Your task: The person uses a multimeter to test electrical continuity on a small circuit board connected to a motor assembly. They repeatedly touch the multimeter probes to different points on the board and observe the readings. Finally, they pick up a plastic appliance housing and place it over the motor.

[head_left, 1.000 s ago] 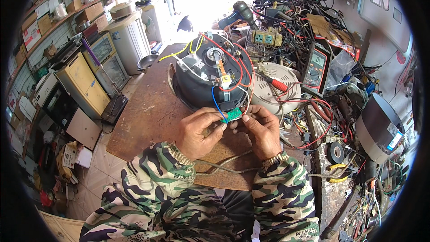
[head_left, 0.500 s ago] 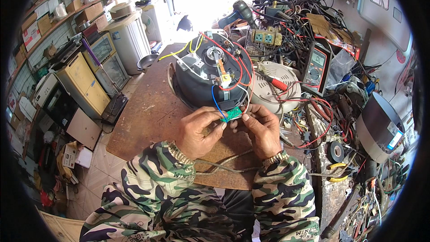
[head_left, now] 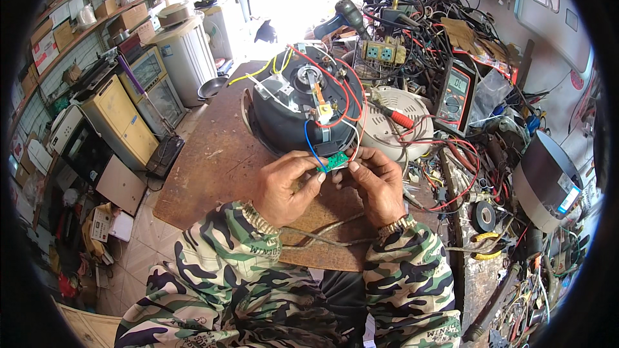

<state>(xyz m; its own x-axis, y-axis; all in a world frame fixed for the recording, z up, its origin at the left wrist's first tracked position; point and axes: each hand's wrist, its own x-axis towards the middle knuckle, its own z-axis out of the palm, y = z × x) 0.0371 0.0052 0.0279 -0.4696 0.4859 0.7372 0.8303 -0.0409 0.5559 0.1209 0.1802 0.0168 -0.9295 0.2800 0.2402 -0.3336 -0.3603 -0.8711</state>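
Note:
A small green circuit board (head_left: 335, 160) is pinched between my two hands at the near edge of an upturned black appliance body (head_left: 274, 119). My left hand (head_left: 288, 187) grips the board's left end, close to where a blue wire (head_left: 309, 140) meets it. At the right end, my right hand (head_left: 374, 183) holds the board between thumb and fingers, beside a white wire (head_left: 356, 138). Red wires (head_left: 345, 93) and yellow wires (head_left: 255, 76) run across the body's underside, round a metal centre piece (head_left: 309, 77). Some of my fingertips are hidden behind the board.
A beige vented cover (head_left: 393, 125) lies right of the body on the wooden table (head_left: 200, 174). Farther right are a multimeter (head_left: 456, 93), red leads, black tape (head_left: 483, 217), yellow-handled pliers (head_left: 485, 246) and a dark cylinder (head_left: 548, 177). A grey cord (head_left: 322, 238) crosses the near table.
The green board has tilted slightly, so more of its face shows. Both hands keep nearly the same place and grip.

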